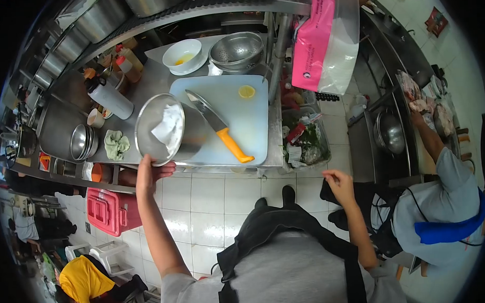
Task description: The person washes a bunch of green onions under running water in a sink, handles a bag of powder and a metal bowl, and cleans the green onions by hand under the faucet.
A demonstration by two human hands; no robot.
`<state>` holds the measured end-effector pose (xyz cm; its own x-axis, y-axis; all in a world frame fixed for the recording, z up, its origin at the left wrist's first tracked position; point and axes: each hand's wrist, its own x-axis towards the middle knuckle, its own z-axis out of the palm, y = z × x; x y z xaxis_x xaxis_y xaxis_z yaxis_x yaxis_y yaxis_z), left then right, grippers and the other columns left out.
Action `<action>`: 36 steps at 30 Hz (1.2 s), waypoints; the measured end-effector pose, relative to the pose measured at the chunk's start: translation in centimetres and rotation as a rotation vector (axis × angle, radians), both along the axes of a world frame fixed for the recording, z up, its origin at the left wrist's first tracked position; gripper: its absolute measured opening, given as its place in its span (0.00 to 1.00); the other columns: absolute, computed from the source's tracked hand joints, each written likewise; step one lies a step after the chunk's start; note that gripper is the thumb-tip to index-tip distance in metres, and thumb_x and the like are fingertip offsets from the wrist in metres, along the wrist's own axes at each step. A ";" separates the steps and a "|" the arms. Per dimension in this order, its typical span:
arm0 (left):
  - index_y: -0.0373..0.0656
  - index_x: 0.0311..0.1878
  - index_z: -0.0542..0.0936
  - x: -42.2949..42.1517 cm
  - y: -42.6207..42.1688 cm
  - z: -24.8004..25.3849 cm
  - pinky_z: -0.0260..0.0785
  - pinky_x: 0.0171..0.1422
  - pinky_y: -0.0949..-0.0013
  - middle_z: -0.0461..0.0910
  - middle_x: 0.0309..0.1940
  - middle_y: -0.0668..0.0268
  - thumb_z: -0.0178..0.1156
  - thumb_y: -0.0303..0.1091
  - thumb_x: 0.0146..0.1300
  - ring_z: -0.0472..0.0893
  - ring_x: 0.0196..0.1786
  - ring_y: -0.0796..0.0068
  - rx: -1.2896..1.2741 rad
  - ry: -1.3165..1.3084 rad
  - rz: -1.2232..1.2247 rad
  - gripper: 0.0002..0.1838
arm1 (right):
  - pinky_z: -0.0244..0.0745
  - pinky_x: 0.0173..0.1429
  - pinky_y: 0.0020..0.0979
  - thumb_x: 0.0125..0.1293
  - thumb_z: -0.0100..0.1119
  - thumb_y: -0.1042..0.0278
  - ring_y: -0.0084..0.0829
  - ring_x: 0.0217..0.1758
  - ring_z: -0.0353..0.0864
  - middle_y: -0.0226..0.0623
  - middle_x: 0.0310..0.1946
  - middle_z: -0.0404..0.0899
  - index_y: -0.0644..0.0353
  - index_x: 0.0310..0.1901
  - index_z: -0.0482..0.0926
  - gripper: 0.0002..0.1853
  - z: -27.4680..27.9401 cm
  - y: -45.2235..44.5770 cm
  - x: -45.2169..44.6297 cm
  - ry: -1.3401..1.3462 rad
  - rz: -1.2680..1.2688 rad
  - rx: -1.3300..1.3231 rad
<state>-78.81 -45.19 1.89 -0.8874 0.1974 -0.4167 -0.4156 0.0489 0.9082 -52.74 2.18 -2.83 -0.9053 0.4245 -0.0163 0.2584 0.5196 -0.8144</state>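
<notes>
My left hand (150, 173) grips the rim of a steel mixing bowl (140, 131), tilted over the counter's front edge beside the cutting board. Inside the bowl lies a bright white mass (169, 127); I cannot tell whether it is powder or something else. On the pale cutting board (219, 93) rest a chef's knife with an orange handle (234, 145) and a cut lemon half (246, 91). My right hand (340, 186) hangs in the air right of the counter, its fingers curled together with nothing visible in them.
A white bowl with yolk-like yellow (181, 53) and a colander (236, 49) stand behind the board. Left are a bottle (110, 97), a crumpled cloth (115, 144) and small steel bowls (82, 142). A pink bag (324, 42) stands at upper right. Another person (436, 198) works rightward.
</notes>
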 end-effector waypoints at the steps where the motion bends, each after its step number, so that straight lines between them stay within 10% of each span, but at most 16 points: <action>1: 0.25 0.40 0.76 0.1 0.0 1.0 0.77 0.38 0.66 0.82 0.32 0.48 0.38 0.47 0.61 0.83 0.31 0.60 -0.022 -0.004 0.032 0.29 | 0.73 0.34 0.22 0.61 0.55 0.79 0.20 0.30 0.79 0.34 0.30 0.83 0.62 0.40 0.82 0.08 -1.9 0.3 1.8 -0.060 -0.054 -0.035; 12: 0.40 0.48 0.74 -7.4 -10.7 -8.2 0.75 0.42 0.68 0.78 0.36 0.64 0.56 0.58 0.60 0.79 0.37 0.70 0.141 0.244 0.272 0.28 | 0.76 0.37 0.22 0.58 0.54 0.76 0.20 0.29 0.81 0.33 0.29 0.84 0.59 0.40 0.83 0.11 -18.4 -2.1 16.0 -0.345 -0.031 -0.273; 17: 0.41 0.48 0.78 -11.9 -13.4 -10.1 0.74 0.49 0.65 0.80 0.45 0.59 0.48 0.63 0.60 0.81 0.46 0.65 0.012 0.073 0.314 0.32 | 0.78 0.41 0.26 0.58 0.55 0.69 0.25 0.32 0.84 0.35 0.31 0.84 0.55 0.39 0.84 0.10 -20.9 -0.5 23.9 -0.593 -0.237 -0.289; 29: 0.41 0.50 0.76 -5.3 2.1 -5.0 0.74 0.47 0.63 0.80 0.44 0.56 0.47 0.56 0.62 0.81 0.44 0.62 -0.609 0.718 0.380 0.27 | 0.79 0.39 0.26 0.59 0.57 0.59 0.26 0.31 0.84 0.33 0.34 0.85 0.53 0.42 0.84 0.13 -21.8 -1.8 36.1 -0.622 -0.370 -0.467; 36: 0.41 0.52 0.76 8.1 12.5 -10.0 0.74 0.46 0.62 0.80 0.43 0.54 0.47 0.51 0.63 0.81 0.43 0.60 -0.627 0.909 0.039 0.25 | 0.78 0.35 0.26 0.60 0.57 0.62 0.23 0.32 0.82 0.30 0.37 0.83 0.53 0.47 0.81 0.14 -20.3 -2.0 51.8 -0.919 -0.554 -0.636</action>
<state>-70.74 -32.70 -8.11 -0.9148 0.1443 0.3773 0.3826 0.6090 0.6948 -0.96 0.20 -23.10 -0.1521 0.4297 -0.8901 0.9228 -0.2607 -0.2836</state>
